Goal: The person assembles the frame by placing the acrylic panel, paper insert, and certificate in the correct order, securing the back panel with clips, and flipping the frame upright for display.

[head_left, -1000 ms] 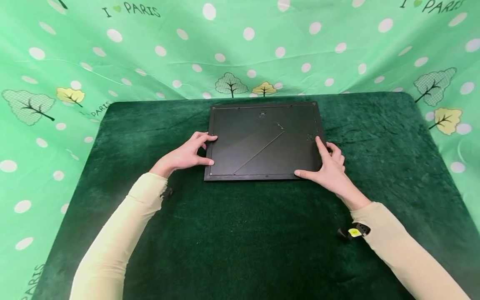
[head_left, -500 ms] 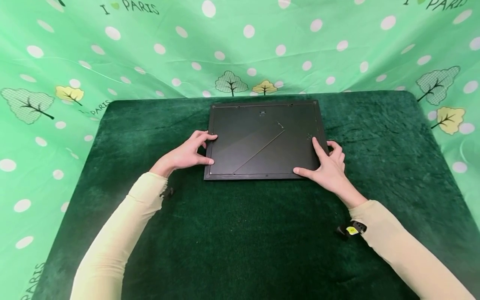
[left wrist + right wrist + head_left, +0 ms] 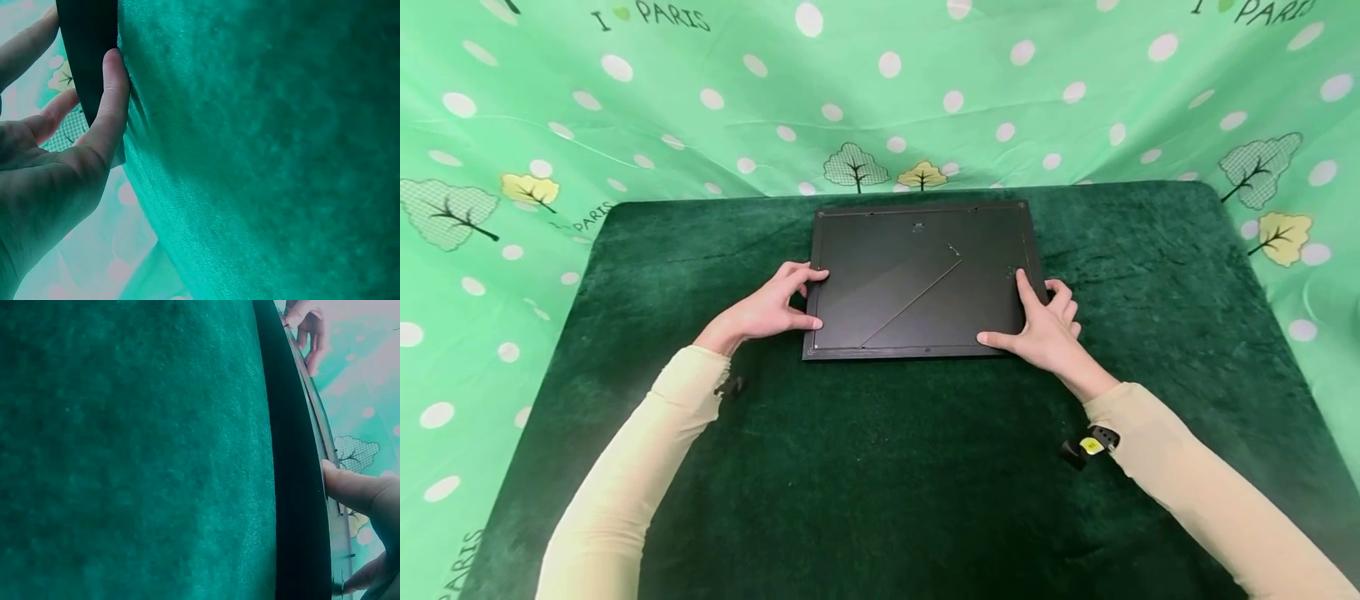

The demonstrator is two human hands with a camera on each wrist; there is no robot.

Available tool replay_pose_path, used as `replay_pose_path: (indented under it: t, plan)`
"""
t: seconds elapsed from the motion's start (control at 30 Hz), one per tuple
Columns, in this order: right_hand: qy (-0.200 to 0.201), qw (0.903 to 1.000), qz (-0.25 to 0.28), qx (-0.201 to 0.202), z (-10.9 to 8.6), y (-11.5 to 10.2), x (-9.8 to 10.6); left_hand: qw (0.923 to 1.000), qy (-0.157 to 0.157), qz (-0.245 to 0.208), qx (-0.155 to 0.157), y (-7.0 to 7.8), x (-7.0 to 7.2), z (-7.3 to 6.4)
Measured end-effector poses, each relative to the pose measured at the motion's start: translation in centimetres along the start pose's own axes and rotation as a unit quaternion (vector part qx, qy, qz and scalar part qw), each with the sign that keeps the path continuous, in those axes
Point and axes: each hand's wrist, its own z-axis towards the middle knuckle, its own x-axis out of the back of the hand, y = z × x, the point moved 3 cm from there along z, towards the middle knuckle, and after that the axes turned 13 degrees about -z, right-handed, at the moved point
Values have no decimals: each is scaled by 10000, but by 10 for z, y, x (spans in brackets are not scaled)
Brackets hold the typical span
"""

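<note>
A black picture frame (image 3: 887, 267) lies back side up, with a thin diagonal line across its backing board and small metal fittings near the far edge. At its left edge my left hand (image 3: 766, 308) grips the border, thumb and index finger on top. In the left wrist view a fingertip rests along the frame's dark side wall (image 3: 90, 56), close to the cloth. My right hand (image 3: 1048, 333) holds the near right corner. Its thumb lies by the front edge, the index finger reaches onto the backing, and the other fingers curl at the right side.
Dark green velvet cloth (image 3: 865, 467) covers the table beneath the frame. A light green curtain (image 3: 700, 133) with white dots and printed trees hangs behind and on both sides. A black strap with a yellow label (image 3: 1092, 446) sits at the right wrist.
My right hand has shifted slightly left, its thumb and index finger further in over the frame. The left hand keeps its place on the edge. The head view has drifted a little.
</note>
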Motion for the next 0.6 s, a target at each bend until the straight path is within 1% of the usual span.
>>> replay_pose_path:
  t: [0.03,0.07,0.27,0.3,0.43,0.6]
  plan:
    - [-41,10000,-13,-16,0,0,0,10000,-11,-6,1,0,0,0]
    - [-69,10000,-27,-30,1,0,0,10000,-21,-25,17,5,-2,-2]
    - [-189,9998,-88,-66,3,-3,0,10000,-19,-71,24,7,-3,-4]
    - [-208,9997,-92,-75,3,-3,0,10000,-21,-70,5,2,-2,-2]
    - [-263,9995,-105,-112,3,-3,1,10000,-46,-69,-13,2,-2,-1]
    - [-229,9995,-166,-126,3,-3,2,10000,-10,-82,-15,2,-2,-2]
